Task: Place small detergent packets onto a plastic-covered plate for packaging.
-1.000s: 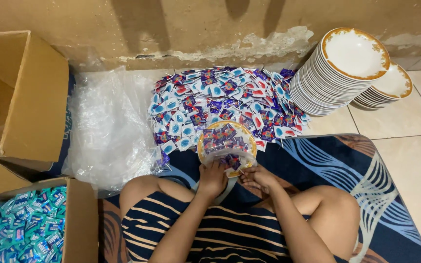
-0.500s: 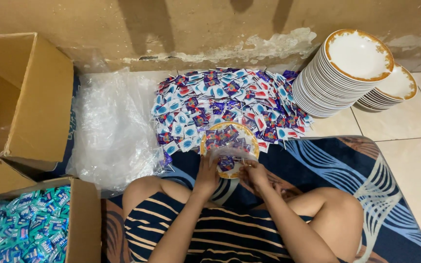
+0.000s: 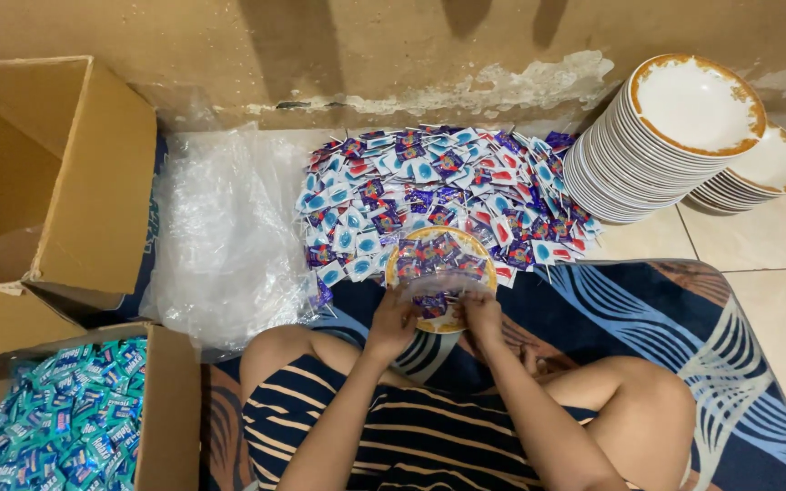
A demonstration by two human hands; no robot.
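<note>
A white plate with a golden rim [image 3: 397,258] lies on the floor in front of my crossed legs, holding several small purple and red sachets. A clear plastic bag [image 3: 437,286] is stretched over its near side. My left hand [image 3: 391,320] grips the bag's left edge and my right hand [image 3: 480,314] grips its right edge, both at the plate's near rim. Just beyond the plate spreads a heap of small blue, purple and red sachets [image 3: 438,186].
Two stacks of gold-rimmed plates [image 3: 661,141] stand at the right by the wall. A pile of clear plastic bags [image 3: 220,227] lies left. An open empty carton [image 3: 65,182] and a carton of teal sachets [image 3: 56,427] sit at far left. A blue patterned mat [image 3: 684,355] lies underneath me.
Both hands have moved forward and a little apart along the plate's near rim, drawing the clear bag further over the plate. The view has shifted slightly.
</note>
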